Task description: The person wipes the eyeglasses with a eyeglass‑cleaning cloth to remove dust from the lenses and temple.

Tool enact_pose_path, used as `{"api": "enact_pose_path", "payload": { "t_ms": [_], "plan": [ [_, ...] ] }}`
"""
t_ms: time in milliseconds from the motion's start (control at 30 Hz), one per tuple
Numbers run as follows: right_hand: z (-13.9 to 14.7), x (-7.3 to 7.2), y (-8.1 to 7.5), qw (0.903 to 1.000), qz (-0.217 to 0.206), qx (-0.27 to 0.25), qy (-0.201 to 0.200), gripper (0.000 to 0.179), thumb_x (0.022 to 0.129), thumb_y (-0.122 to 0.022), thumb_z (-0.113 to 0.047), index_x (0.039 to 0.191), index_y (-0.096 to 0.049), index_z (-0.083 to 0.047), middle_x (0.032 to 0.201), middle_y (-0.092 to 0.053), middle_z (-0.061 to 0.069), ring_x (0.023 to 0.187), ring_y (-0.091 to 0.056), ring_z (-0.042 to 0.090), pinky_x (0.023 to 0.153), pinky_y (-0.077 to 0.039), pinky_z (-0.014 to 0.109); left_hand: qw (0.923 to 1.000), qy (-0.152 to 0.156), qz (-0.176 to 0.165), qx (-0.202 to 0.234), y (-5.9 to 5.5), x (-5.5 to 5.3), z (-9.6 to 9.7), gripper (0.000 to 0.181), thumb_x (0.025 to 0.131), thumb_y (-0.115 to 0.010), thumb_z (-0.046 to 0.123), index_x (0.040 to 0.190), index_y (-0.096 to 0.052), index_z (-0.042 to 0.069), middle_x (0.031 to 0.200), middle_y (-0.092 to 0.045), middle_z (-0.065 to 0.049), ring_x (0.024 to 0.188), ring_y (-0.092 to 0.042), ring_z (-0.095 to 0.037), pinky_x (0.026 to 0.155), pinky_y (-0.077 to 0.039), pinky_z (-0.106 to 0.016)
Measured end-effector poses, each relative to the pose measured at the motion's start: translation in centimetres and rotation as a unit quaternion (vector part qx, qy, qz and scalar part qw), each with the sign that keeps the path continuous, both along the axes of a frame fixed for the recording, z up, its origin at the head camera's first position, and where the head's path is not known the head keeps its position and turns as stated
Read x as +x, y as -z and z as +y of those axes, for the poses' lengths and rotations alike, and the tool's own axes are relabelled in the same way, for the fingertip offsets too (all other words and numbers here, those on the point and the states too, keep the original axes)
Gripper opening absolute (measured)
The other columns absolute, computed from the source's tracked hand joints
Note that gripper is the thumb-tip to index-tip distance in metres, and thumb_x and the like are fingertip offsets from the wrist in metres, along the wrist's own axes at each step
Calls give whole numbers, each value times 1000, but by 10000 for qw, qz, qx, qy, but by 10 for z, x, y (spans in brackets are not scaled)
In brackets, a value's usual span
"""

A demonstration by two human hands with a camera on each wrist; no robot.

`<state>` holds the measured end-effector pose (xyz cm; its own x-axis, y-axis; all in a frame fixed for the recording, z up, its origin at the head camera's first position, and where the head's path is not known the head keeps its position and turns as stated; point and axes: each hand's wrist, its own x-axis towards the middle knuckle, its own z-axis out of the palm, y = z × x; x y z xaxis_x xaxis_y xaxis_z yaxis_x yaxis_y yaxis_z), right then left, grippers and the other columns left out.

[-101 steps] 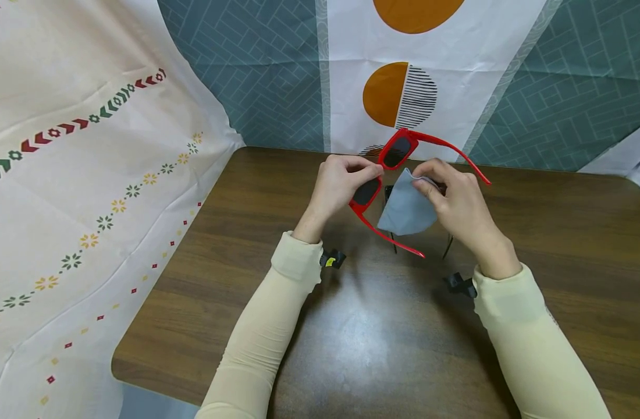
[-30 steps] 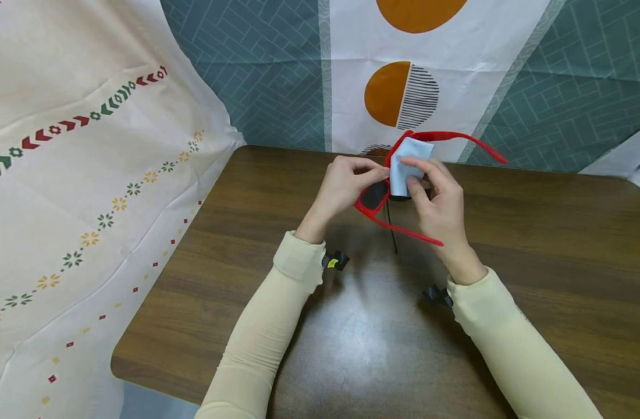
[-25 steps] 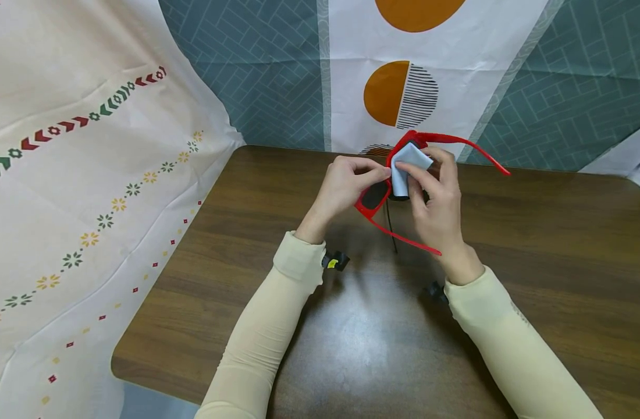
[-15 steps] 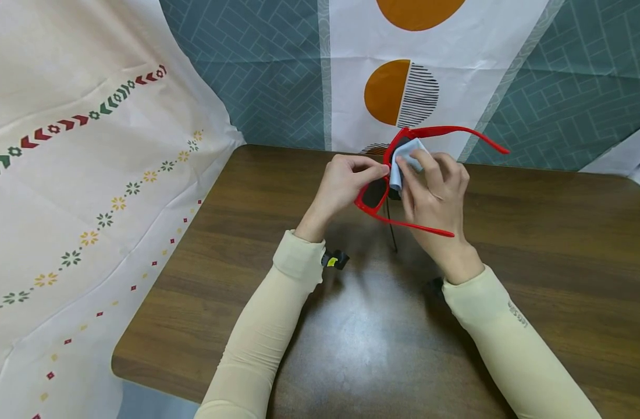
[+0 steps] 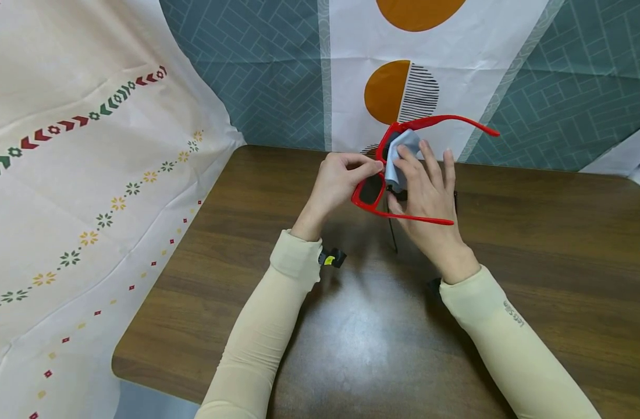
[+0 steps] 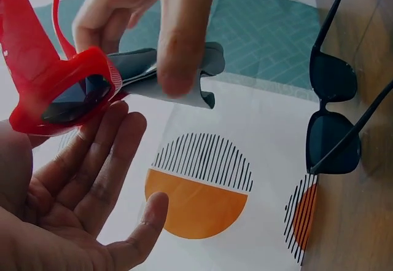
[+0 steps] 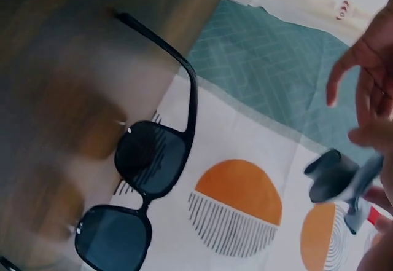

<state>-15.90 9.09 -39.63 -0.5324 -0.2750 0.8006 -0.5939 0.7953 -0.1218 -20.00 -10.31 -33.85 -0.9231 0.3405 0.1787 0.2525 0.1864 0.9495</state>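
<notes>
My left hand (image 5: pixel 337 183) pinches a pair of red sunglasses (image 5: pixel 371 191) near the bridge, holding them above the table with both temples unfolded. A light blue cloth (image 5: pixel 402 154) covers most of the upper lens. My right hand (image 5: pixel 429 201) pinches the cloth over that lens; its outer fingers are spread apart. In the left wrist view, a thumb presses the folded cloth (image 6: pixel 212 59) at the edge of the red frame (image 6: pixel 43 111). The right wrist view shows the cloth (image 7: pixel 334 176) too, with the lens beneath hidden.
Black sunglasses (image 7: pixel 151 160) stand on the brown wooden table (image 5: pixel 236 244) behind the hands, mostly covered in the head view. A patterned cloth (image 5: pixel 267 75) hangs beyond the far table edge. Cream fabric (image 5: pixel 89 174) drapes along the left side.
The cloth hung away from the red sunglasses at first and now lies against the upper lens. Lately the sunglasses shift slightly up and left, while the right hand's outer fingers spread.
</notes>
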Motion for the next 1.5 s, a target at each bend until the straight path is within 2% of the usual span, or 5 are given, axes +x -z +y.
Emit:
{"api": "enact_pose_path", "payload": {
  "t_ms": [300, 567, 633, 933, 1500],
  "plan": [
    [-6, 3, -3, 9826, -79, -1841, -224, 27, 91, -69, 5, 116, -61, 6, 132, -67, 17, 134, -54, 34, 120, -30, 49, 9994, 138, 83, -314, 4, -1, 4, 22, 98, -70, 23, 100, -82, 4, 88, -76, -6, 76, -70, -23, 71, -62, -33],
    [11, 6, -34, 7360, -1415, -6560, -890, 10, 90, -61, 4, 86, -65, -4, 82, -59, 5, 77, -55, 17, 65, -44, 25, 9992, -161, -6, -361, 5, -2, 2, 19, 97, -72, 24, 93, -83, 9, 83, -76, -3, 73, -70, -23, 71, -62, -32],
    [16, 5, -37, 7149, -1428, -6800, -780, 14, 90, -59, 4, 81, -61, -7, 75, -54, 3, 72, -51, 14, 62, -42, 23, 9991, -198, -23, -376, 4, -1, 1, 20, 97, -72, 25, 93, -83, 9, 83, -77, -3, 72, -70, -23, 70, -62, -32],
    [-7, 10, -16, 9128, -315, -4056, 357, 15, 95, -65, -4, 103, -69, 7, 97, -71, 12, 83, -62, 15, 74, -45, 17, 9980, -148, 42, -607, 3, 6, 10, 19, 97, -71, 25, 93, -83, 10, 82, -76, -2, 72, -71, -23, 66, -60, -31],
    [-8, 4, -7, 9708, 289, -2347, -407, 19, 97, -66, 2, 110, -79, 2, 115, -72, 17, 112, -60, 40, 95, -40, 38, 9862, 271, 890, -1366, -1, 10, 16, 17, 99, -71, 22, 94, -83, 11, 81, -75, 0, 72, -64, -13, 64, -54, -26]
  ]
}}
